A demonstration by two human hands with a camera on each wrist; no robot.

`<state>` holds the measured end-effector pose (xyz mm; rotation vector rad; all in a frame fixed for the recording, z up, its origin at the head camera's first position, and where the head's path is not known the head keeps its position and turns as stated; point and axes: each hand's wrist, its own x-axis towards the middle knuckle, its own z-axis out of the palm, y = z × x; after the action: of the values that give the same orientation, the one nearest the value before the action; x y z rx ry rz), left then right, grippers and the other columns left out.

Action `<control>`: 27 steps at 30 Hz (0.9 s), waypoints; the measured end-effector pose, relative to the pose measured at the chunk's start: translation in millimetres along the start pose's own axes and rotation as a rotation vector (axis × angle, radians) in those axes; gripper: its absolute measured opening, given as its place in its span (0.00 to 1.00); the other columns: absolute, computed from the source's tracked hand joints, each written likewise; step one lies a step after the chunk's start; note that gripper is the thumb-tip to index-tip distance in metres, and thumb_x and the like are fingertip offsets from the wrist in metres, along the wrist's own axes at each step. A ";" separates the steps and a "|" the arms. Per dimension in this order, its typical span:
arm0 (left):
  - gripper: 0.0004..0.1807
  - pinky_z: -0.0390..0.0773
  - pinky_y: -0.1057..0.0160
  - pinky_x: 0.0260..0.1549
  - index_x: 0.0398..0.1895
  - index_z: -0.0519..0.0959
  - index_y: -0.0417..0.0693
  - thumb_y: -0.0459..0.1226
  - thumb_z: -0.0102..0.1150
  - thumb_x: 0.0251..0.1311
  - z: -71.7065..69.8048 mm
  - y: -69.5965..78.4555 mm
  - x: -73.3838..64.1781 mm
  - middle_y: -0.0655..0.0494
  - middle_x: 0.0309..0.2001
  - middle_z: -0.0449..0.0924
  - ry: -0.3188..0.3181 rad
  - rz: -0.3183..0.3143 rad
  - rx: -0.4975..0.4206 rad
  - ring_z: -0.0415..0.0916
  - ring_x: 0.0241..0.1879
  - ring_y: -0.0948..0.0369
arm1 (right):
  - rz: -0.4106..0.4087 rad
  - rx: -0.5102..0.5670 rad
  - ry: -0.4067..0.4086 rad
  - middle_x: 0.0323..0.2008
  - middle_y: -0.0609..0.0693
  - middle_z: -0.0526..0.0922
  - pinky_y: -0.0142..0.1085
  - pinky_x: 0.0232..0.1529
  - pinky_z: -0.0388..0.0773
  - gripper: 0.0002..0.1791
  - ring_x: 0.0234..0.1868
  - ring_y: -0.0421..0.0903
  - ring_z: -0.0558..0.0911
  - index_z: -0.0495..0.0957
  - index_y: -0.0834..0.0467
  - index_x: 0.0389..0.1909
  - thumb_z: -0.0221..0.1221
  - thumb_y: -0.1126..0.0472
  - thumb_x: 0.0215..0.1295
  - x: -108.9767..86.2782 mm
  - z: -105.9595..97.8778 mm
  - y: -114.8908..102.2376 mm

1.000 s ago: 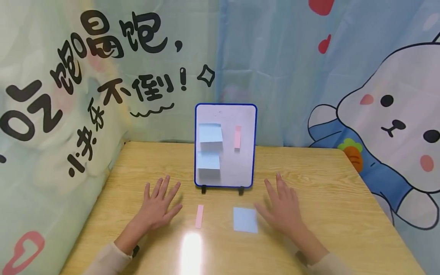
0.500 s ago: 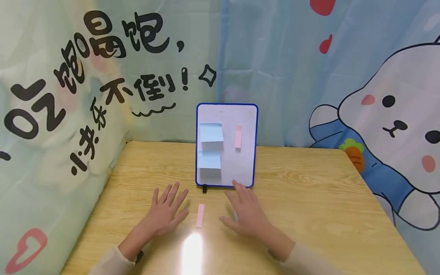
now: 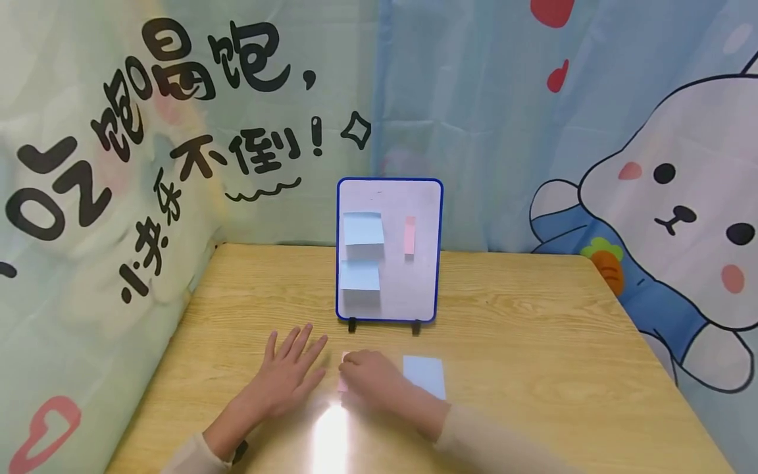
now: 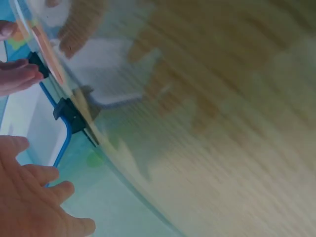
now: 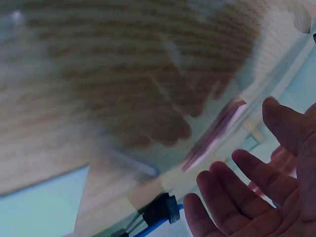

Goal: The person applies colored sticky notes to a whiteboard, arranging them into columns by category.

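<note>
My right hand (image 3: 376, 378) reaches over a pink sticky note strip (image 3: 342, 383) on the table and partly covers it in the head view. In the right wrist view the thumb and bent fingers of that hand stand apart, with the pink strip (image 5: 215, 136) lying flat close beyond the fingertips. My left hand (image 3: 287, 376) is to the left of the strip, fingers spread, holding nothing. A light blue square sticky note (image 3: 425, 374) lies flat on the table, partly behind my right forearm.
A small blue-framed whiteboard (image 3: 417, 289) stands on black feet behind the hands. Two blue notes (image 3: 363, 228) are stuck on its left half and a pink strip (image 3: 410, 236) on its right. A printed curtain (image 3: 474, 131) hangs behind the wooden table (image 3: 533, 316).
My right hand has swept left from beside the blue note, across it, to the pink strip, its fingers drawing in. The left hand has shifted slightly right and towards me.
</note>
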<state>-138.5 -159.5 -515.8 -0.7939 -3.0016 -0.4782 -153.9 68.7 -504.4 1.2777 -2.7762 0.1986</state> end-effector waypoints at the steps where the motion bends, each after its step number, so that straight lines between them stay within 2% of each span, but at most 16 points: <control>1: 0.33 0.37 0.30 0.70 0.78 0.54 0.55 0.55 0.36 0.75 0.3 0.0 -0.3 0.42 0.79 0.47 -0.003 -0.001 0.002 0.46 0.77 0.42 | 0.002 0.009 -0.013 0.47 0.53 0.86 0.40 0.52 0.81 0.19 0.48 0.50 0.84 0.83 0.59 0.45 0.66 0.49 0.60 0.9 0.9 -1.2; 5: 0.32 0.36 0.30 0.70 0.79 0.54 0.56 0.55 0.36 0.75 0.3 0.0 -1.3 0.42 0.79 0.46 -0.014 -0.003 0.004 0.46 0.77 0.42 | 0.016 -0.005 -0.027 0.46 0.53 0.85 0.39 0.51 0.81 0.18 0.47 0.50 0.83 0.83 0.58 0.42 0.65 0.48 0.61 3.4 7.3 -4.2; 12: 0.31 0.36 0.31 0.71 0.78 0.56 0.56 0.54 0.36 0.76 -0.9 3.8 -2.6 0.42 0.79 0.48 -0.029 0.010 0.004 0.47 0.77 0.42 | 0.023 -0.048 0.002 0.36 0.48 0.82 0.34 0.39 0.79 0.17 0.35 0.44 0.79 0.84 0.56 0.33 0.66 0.45 0.59 4.6 13.7 -7.2; 18: 0.30 0.37 0.31 0.71 0.78 0.55 0.58 0.53 0.36 0.76 1.4 8.6 -6.3 0.44 0.79 0.49 -0.060 0.018 0.016 0.49 0.77 0.44 | 0.022 -0.121 -0.041 0.37 0.48 0.83 0.35 0.42 0.80 0.17 0.37 0.44 0.81 0.85 0.56 0.35 0.62 0.46 0.64 3.5 12.6 -11.7; 22: 0.30 0.39 0.31 0.71 0.78 0.56 0.58 0.52 0.38 0.76 1.2 11.0 -7.2 0.45 0.78 0.51 -0.038 0.032 0.019 0.50 0.77 0.44 | 0.018 -0.149 -0.059 0.36 0.47 0.85 0.36 0.43 0.80 0.16 0.37 0.44 0.82 0.86 0.55 0.32 0.61 0.46 0.65 3.9 11.8 -12.5; 27: 0.29 0.41 0.31 0.70 0.77 0.58 0.58 0.51 0.40 0.75 -2.1 12.3 -7.7 0.46 0.77 0.54 -0.011 0.053 0.022 0.53 0.76 0.45 | 0.018 -0.151 -0.070 0.32 0.44 0.86 0.33 0.39 0.79 0.15 0.31 0.41 0.81 0.86 0.53 0.28 0.62 0.46 0.64 6.7 7.4 -11.8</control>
<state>-126.0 -153.6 -510.8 -0.8758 -2.9817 -0.4403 -149.4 55.0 -509.9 1.2470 -2.7984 -0.0555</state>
